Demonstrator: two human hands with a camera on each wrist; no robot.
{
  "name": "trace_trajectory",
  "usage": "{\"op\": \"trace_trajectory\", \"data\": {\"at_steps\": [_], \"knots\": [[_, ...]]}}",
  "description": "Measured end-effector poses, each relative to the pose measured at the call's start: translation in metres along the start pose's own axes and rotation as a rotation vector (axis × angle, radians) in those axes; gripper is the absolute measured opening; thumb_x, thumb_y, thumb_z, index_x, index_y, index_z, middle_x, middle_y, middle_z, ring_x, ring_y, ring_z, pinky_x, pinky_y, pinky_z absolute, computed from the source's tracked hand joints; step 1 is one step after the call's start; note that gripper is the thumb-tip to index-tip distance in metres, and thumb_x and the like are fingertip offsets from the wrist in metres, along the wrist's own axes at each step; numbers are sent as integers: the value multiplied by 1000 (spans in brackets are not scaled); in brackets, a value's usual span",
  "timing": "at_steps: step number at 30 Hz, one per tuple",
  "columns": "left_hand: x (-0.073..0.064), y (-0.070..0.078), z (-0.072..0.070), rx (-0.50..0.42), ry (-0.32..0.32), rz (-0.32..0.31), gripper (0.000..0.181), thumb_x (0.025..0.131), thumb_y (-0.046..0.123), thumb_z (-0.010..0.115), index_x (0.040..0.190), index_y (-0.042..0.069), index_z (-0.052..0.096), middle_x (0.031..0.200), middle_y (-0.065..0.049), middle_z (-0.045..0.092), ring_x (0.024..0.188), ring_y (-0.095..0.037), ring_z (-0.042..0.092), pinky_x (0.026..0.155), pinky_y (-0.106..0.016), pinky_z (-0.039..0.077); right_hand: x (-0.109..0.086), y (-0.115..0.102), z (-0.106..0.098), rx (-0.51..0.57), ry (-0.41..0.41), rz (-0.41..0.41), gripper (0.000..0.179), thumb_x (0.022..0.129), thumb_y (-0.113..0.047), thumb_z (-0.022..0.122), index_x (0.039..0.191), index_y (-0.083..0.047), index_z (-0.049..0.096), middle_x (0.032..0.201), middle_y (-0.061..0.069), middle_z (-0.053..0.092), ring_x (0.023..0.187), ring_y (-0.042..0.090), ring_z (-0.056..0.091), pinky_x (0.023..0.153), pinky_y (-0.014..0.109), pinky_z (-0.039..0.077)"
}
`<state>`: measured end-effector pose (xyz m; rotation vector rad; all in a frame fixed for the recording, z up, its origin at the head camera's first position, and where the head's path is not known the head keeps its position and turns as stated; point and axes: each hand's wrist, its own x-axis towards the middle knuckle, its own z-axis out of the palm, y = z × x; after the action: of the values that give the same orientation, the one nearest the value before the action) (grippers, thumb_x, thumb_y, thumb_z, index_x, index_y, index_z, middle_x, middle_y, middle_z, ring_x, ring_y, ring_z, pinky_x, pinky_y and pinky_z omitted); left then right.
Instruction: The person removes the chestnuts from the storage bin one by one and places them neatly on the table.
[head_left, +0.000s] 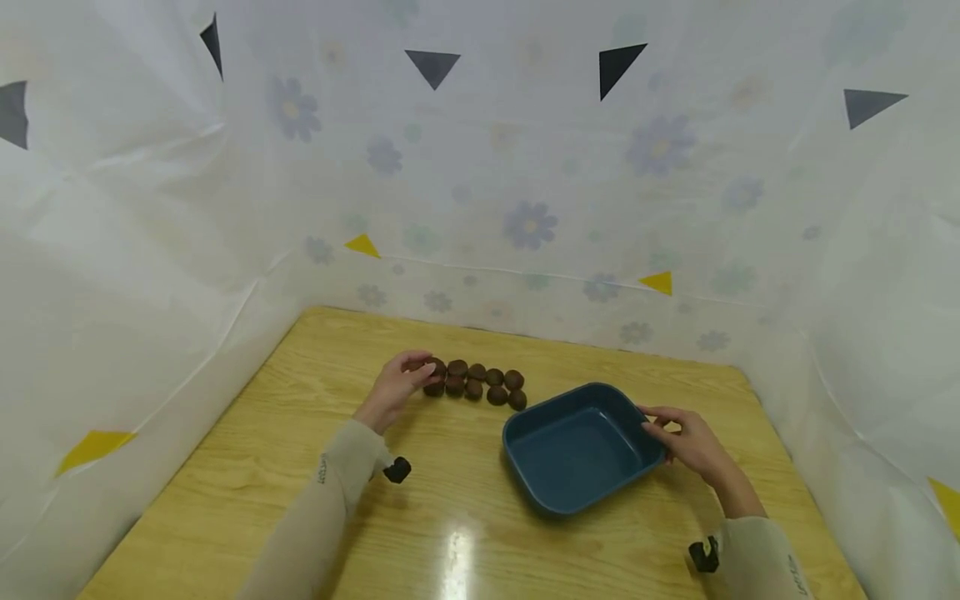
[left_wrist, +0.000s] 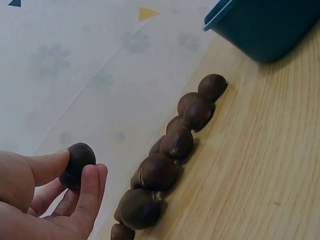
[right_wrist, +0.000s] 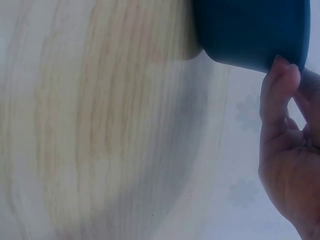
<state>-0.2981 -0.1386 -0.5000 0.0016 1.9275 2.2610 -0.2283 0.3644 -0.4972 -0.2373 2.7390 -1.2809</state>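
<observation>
Two rows of dark brown chestnuts (head_left: 474, 389) lie side by side on the wooden table. At their left end my left hand (head_left: 393, 388) pinches one chestnut (left_wrist: 81, 161) between thumb and fingers, and the left wrist view shows it raised off the table. A deep blue rectangular dish (head_left: 581, 454) is right of the rows, with nothing inside it. My right hand (head_left: 692, 442) grips the dish's right rim, thumb on the inner side. The right wrist view shows the fingertips at the dish's edge, with its far side out of frame.
The light wooden table (head_left: 300, 483) is enclosed by pale flowered sheeting (head_left: 465, 183) at the back and both sides. Yellow and dark triangles mark the sheeting. A small black device (head_left: 398, 470) is strapped at the left wrist, another (head_left: 703, 554) at the right.
</observation>
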Motion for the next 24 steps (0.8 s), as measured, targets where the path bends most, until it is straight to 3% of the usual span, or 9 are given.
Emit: {"op": "trace_trajectory", "data": {"at_steps": [4, 16, 24], "knots": [[1, 1, -9, -4, 25, -1, 46, 106, 5, 58, 149, -3, 45, 143, -21, 47, 133, -43, 55, 119, -47, 45, 0, 0, 0, 5, 6, -1, 46, 106, -25, 63, 147, -6, 58, 101, 18, 63, 54, 35, 58, 51, 42, 57], [6, -4, -21, 27, 74, -1, 48, 106, 4, 58, 152, -3, 45, 144, -24, 48, 131, -39, 58, 119, -50, 44, 0, 2, 0, 11, 3, 11, 46, 106, -24, 63, 147, -6, 58, 100, 17, 63, 55, 35, 59, 51, 43, 58], [7, -14, -27, 150, 157, -56, 50, 105, 9, 61, 152, -1, 46, 148, -23, 48, 138, -38, 49, 117, -50, 44, 0, 1, 0, 7, 5, 5, 45, 105, -25, 63, 146, -6, 59, 98, 16, 64, 54, 35, 58, 51, 43, 58]]}}
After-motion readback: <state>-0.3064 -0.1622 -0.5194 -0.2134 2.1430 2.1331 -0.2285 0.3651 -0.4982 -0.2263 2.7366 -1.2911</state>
